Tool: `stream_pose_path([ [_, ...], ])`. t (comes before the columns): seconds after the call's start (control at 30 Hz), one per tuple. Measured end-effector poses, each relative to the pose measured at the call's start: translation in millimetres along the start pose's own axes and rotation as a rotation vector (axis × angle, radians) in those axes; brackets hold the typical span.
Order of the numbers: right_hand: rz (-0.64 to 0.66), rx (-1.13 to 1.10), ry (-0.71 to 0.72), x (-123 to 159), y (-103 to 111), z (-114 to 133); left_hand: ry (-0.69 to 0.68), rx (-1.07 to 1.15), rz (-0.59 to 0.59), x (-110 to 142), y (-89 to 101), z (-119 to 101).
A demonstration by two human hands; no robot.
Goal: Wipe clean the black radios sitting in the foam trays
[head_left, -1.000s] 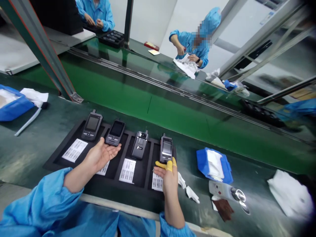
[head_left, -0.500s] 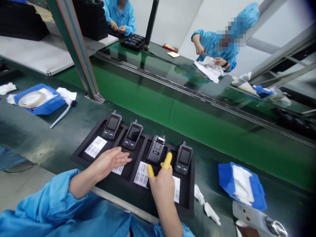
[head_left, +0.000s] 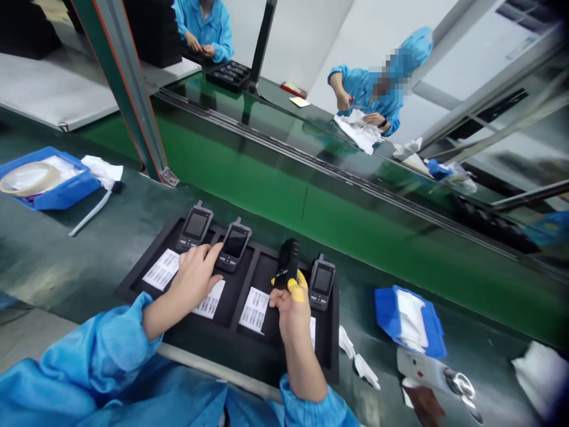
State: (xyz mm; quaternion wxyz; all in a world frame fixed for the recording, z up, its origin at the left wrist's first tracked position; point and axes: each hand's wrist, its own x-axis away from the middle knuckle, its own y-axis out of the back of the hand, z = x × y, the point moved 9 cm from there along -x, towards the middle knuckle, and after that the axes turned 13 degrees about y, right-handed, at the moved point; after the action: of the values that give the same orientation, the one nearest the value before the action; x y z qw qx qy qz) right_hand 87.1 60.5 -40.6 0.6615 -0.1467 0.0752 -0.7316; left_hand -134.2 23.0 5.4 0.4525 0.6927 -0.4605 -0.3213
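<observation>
Right hand (head_left: 291,308) closed around a black handheld radio (head_left: 288,264), and there it is, gripped upright with its dark back showing, up over the third compartment of a black foam tray (head_left: 331,350)! Yellow finger cots (head_left: 297,289) on that hand press right against the radio's lower end. Over to the left hand (head_left: 193,281): open, no grip, fingers gently curved and palm down, its index fingertip just beside a second radio (head_left: 234,245). Beneath that hand lie two printed white label sheets (head_left: 162,268), one on each side of the divider. Further left of it, a first radio (head_left: 194,230) sits in its compartment, screen up. Just right of the right hand, a fourth radio (head_left: 322,283) sits in the last compartment, and a third label sheet (head_left: 254,309) lies just below the held radio.

Out past the right hand on the dark green worktop (head_left: 57,249), white wipes (head_left: 358,362) and a blue pouch of white cloth (head_left: 409,323). Well left of the left hand, a blue tray (head_left: 48,190) carrying a roll of clear tape (head_left: 29,179). And straight ahead across a green conveyor belt (head_left: 267,201), a co-worker in a blue gown (head_left: 368,89) works over a white cloth (head_left: 358,131).
</observation>
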Motion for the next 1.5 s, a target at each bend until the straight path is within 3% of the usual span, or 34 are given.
stream_pose_path([
  [0.07, 0.023, -0.15, -0.031, -3.7, -11.0, -6.1, -0.039, -0.045, -0.013, -5.4, -2.8, -6.3],
  [0.27, 0.121, -0.279, -0.136, -3.6, -31.6, -18.5, -0.053, 0.024, 0.002, -10.9, -6.7, -9.1],
  [0.37, 0.119, -0.302, -0.22, 3.3, -26.1, -23.7, -0.056, 0.023, -0.004, -12.1, -7.9, -7.9],
  [0.53, 0.008, -0.25, -0.349, 13.5, -2.4, -41.2, -0.056, 0.022, -0.006, -14.3, -9.4, -7.7],
  [0.73, -0.051, -0.239, -0.279, 13.9, -3.0, -42.5, -0.041, 0.02, -0.017, -17.5, -9.0, -9.4],
  [0.93, -0.043, -0.108, -0.09, 14.2, 0.0, -33.3, -0.055, -0.044, -0.054, -19.6, -5.4, -10.5],
  [1.07, 0.053, -0.005, -0.016, 19.5, 12.4, -13.7, -0.068, -0.06, -0.106, -13.4, 5.2, -21.8],
  [1.17, 0.078, 0.197, 0.138, 16.7, 55.0, 22.8, -0.112, -0.045, -0.2, -1.9, 15.9, -40.3],
  [1.27, -0.125, 0.648, 0.328, 15.6, 142.3, 71.5, -0.207, 0.034, -0.211, 13.7, 16.6, -63.9],
  [1.3, -0.2, 0.898, 0.397, 18.0, 170.8, 88.9, -0.248, 0.06, -0.184, 18.5, 13.3, -72.3],
  [1.33, -0.254, 0.999, 0.407, 19.6, 197.8, 97.9, -0.293, 0.09, -0.146, 22.9, 8.7, -80.9],
  [1.4, -0.266, 1.115, 0.404, 21.4, 237.5, 103.3, -0.373, 0.17, -0.068, 29.3, -0.9, -96.2],
  [1.5, -0.197, 1.224, 0.407, 25.4, 262.1, 95.2, -0.432, 0.309, 0.022, 33.7, -14.0, -113.5],
])
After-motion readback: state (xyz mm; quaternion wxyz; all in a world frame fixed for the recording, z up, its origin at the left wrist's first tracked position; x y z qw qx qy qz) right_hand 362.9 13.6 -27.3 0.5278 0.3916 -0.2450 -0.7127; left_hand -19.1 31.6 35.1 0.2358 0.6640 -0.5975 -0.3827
